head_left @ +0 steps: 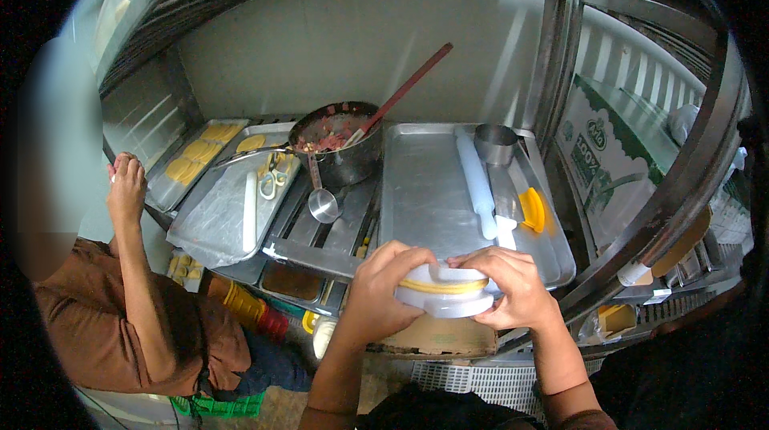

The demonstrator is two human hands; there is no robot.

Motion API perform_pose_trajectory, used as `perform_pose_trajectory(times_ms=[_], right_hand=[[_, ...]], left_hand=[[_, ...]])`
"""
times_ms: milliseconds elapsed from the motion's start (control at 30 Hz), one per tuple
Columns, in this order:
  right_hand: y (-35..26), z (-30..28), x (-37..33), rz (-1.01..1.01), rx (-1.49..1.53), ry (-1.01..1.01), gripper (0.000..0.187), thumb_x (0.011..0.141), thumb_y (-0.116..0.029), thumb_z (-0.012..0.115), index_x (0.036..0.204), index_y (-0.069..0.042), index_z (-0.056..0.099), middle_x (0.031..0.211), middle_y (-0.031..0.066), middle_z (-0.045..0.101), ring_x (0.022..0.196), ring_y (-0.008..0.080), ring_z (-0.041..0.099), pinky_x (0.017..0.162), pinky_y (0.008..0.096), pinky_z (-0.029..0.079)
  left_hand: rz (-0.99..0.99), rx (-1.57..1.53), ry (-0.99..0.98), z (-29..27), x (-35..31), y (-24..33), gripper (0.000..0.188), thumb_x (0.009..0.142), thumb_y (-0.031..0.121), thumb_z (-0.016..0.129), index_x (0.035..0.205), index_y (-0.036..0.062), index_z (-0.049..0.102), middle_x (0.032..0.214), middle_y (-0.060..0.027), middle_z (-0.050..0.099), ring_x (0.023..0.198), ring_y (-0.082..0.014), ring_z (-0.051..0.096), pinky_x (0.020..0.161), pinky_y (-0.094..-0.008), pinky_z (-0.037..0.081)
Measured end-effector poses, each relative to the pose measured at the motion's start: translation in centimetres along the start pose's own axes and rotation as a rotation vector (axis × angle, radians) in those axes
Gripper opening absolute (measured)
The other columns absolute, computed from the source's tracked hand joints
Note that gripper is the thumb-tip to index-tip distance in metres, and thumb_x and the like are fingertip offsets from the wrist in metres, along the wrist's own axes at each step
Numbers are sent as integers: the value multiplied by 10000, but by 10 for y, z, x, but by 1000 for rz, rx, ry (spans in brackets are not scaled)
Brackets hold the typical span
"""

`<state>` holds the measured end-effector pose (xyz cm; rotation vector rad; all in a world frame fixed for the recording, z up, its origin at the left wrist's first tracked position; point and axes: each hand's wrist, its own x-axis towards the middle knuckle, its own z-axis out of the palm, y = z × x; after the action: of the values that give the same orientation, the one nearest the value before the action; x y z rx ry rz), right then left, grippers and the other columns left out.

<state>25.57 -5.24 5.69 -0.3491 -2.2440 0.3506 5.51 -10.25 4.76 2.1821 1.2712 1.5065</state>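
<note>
Both my hands grip a white plastic folding dough press point(448, 302) in front of the right-hand tray. It is folded nearly together, with a yellow band of dough point(444, 286) showing between its halves. My left hand point(388, 286) wraps its left end, fingers closed. On the other end, my right hand point(509, 286) is closed too, thumb and fingers pressing the top and side. Beyond them, the metal tray point(416, 189) bears a pale blue rolling pin point(474, 181), a round metal cutter point(496, 144), a white-handled flat-bladed tool point(504, 213) and a yellow half-moon press point(532, 209).
A dark pot point(344, 159) of chopped filling holds a long reddish-handled spatula point(412, 81); a metal ladle point(323, 204) hangs at its front. Left trays hold yellow dough rounds point(186, 168), scissors point(272, 181) and a white rod point(250, 213). A co-worker's hand point(126, 177) is raised at left. Metal shelf posts point(657, 230) stand right.
</note>
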Motion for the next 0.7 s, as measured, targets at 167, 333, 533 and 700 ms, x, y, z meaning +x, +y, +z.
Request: perform_pose_trajectory(times_ms=[167, 333, 533, 700], right_hand=[[0, 2, 1, -6, -7, 13, 537, 517, -188, 730, 997, -10, 571, 919, 129, 620, 816, 305, 613, 746, 358, 489], [0, 3, 0, -11, -15, 9, 523, 525, -193, 727, 992, -15, 569, 920, 130, 621, 830, 305, 613, 756, 365, 487], [3, 3, -1, 40, -53, 2, 520, 536, -170, 732, 1004, -26, 558, 949, 126, 618, 858, 307, 611, 774, 375, 485], [3, 25, 0, 114, -107, 240, 527, 532, -133, 791, 987, -15, 552, 953, 123, 636, 855, 276, 627, 742, 337, 488]], left_hand=[[44, 7, 42, 2, 0, -2, 448, 496, 63, 757, 914, 81, 598, 851, -103, 570, 798, -289, 587, 685, -346, 468], [35, -2, 37, 0, -2, -1, 438, 498, 58, 753, 909, 68, 601, 843, -92, 575, 785, -277, 591, 673, -344, 470], [-36, 19, -27, -3, 1, 0, 487, 535, -26, 690, 998, 53, 563, 1016, -119, 549, 1004, -255, 540, 844, -326, 437], [-201, -858, 292, 16, -10, -17, 908, 604, -58, 697, 1363, 89, 219, 1390, -158, 264, 1261, -290, 330, 1022, -401, 302]])
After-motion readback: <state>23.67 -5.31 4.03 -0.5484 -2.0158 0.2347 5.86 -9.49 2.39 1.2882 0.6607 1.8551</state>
